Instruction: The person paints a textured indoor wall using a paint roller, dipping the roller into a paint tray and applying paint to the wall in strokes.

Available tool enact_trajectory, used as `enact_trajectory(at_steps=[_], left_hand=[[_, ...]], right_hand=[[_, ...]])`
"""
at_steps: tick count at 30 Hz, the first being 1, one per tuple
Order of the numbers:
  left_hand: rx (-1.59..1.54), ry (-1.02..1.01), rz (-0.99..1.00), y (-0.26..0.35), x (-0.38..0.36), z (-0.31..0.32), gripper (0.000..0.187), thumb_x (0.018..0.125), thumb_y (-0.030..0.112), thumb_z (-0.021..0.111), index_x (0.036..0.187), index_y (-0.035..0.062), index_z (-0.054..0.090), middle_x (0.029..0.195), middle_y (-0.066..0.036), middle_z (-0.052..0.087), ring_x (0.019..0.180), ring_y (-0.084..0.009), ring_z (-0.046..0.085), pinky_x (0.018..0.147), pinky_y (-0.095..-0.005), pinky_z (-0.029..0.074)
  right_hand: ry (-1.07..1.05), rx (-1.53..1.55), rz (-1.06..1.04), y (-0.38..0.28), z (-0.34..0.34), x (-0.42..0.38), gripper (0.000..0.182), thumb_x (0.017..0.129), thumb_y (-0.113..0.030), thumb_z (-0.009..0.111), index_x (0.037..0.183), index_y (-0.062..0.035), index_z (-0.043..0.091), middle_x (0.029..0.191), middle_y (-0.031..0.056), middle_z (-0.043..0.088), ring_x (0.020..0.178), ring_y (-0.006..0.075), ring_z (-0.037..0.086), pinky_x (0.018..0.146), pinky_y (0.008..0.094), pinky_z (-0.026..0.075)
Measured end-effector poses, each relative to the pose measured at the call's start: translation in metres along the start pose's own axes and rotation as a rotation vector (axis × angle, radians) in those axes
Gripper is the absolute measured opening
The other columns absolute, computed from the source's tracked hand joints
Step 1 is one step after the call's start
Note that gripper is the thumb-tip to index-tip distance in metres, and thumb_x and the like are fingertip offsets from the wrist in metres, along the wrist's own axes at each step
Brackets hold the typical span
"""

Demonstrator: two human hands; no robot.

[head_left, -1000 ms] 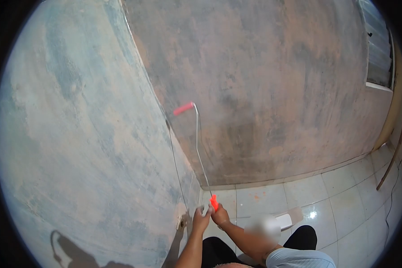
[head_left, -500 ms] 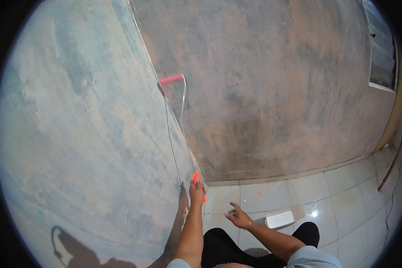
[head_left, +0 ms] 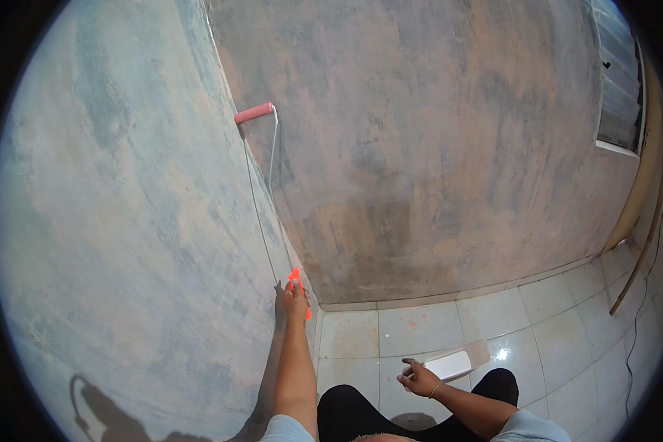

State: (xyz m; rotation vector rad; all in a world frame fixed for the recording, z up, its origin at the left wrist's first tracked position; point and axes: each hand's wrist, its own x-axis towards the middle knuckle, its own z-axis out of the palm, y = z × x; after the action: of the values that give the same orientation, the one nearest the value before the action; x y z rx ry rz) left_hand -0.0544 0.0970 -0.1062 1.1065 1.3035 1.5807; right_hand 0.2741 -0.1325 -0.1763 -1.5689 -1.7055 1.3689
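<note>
A paint roller (head_left: 253, 113) with a pink sleeve, a long bent wire frame and an orange handle rests at the corner where two walls meet. My left hand (head_left: 295, 301) is wrapped round its handle, low beside the left wall. My right hand (head_left: 421, 380) is held out over the floor with nothing in it, its fingers apart. Behind that hand, a white rectangular container (head_left: 449, 365) sits on the tiles, partly covered by the fingers in this view.
Patchy blue-grey plaster covers the left wall (head_left: 140, 221); the facing wall (head_left: 420, 162) is brownish. A window (head_left: 617, 81) is at the upper right. A wooden stick (head_left: 633, 276) leans at the right, near a dark cable (head_left: 629, 361). Orange specks mark the tiled floor (head_left: 346, 335).
The roller has shifted up and left in view along with my left hand. My right hand has moved right and down, closer to the white container. The whole view has also shifted slightly.
</note>
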Motion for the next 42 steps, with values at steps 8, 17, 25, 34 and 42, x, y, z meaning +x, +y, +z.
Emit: enact_trajectory(at_steps=[8, 17, 25, 34, 42], left_hand=[[-0.044, -0.11, -0.141, -0.136, -0.085, -0.021, 0.036, 0.097, 0.045, 0.045, 0.088, 0.0108, 0.051, 0.057, 0.003, 0.04, 0.042, -0.0093, 0.043, 0.037, -0.025, 0.036], [-0.129, -0.14, 0.136, 0.087, 0.037, 0.06, 0.044, 0.097, 0.049, 0.039, 0.078, 0.0102, 0.047, 0.057, -0.001, 0.045, 0.041, -0.013, 0.045, 0.04, -0.0292, 0.039], [0.211, -0.176, -0.178, -0.137, -0.119, -0.005, 0.039, 0.095, 0.05, 0.044, 0.083, 0.013, 0.047, 0.057, 0.004, 0.041, 0.045, -0.0081, 0.044, 0.04, -0.0252, 0.036], [0.056, -0.205, 0.078, 0.124, 0.065, 0.051, 0.049, 0.097, 0.047, 0.04, 0.092, 0.0008, 0.054, 0.073, -0.008, 0.057, 0.067, -0.0221, 0.058, 0.063, -0.0357, 0.047], [0.512, -0.079, -0.193, -0.187, -0.112, -0.034, 0.054, 0.093, 0.052, 0.041, 0.095, 0.0007, 0.058, 0.082, -0.017, 0.062, 0.081, -0.029, 0.061, 0.074, -0.0427, 0.046]], right_hand=[[-0.013, -0.123, 0.088, 0.012, 0.006, -0.035, 0.067, 0.088, -0.038, 0.062, 0.134, 0.0026, 0.035, 0.099, 0.0209, 0.066, 0.086, 0.0294, 0.067, 0.078, 0.0368, 0.052], [-0.072, -0.212, -0.039, -0.007, 0.019, -0.01, 0.061, 0.087, -0.033, 0.062, 0.131, 0.0011, 0.038, 0.092, 0.018, 0.067, 0.084, 0.0314, 0.066, 0.078, 0.0391, 0.051], [-0.047, -0.151, -0.004, 0.001, 0.007, -0.034, 0.063, 0.087, -0.037, 0.061, 0.132, 0.0026, 0.039, 0.095, 0.0195, 0.067, 0.084, 0.0312, 0.067, 0.078, 0.0392, 0.051], [-0.073, -0.201, -0.057, -0.018, 0.002, -0.003, 0.064, 0.088, -0.036, 0.062, 0.133, 0.0016, 0.036, 0.096, 0.0192, 0.067, 0.087, 0.0307, 0.066, 0.079, 0.0384, 0.051], [-0.058, -0.141, -0.037, 0.0, 0.005, -0.016, 0.064, 0.088, -0.038, 0.061, 0.132, 0.0013, 0.038, 0.095, 0.0193, 0.066, 0.084, 0.0307, 0.067, 0.078, 0.0387, 0.052]])
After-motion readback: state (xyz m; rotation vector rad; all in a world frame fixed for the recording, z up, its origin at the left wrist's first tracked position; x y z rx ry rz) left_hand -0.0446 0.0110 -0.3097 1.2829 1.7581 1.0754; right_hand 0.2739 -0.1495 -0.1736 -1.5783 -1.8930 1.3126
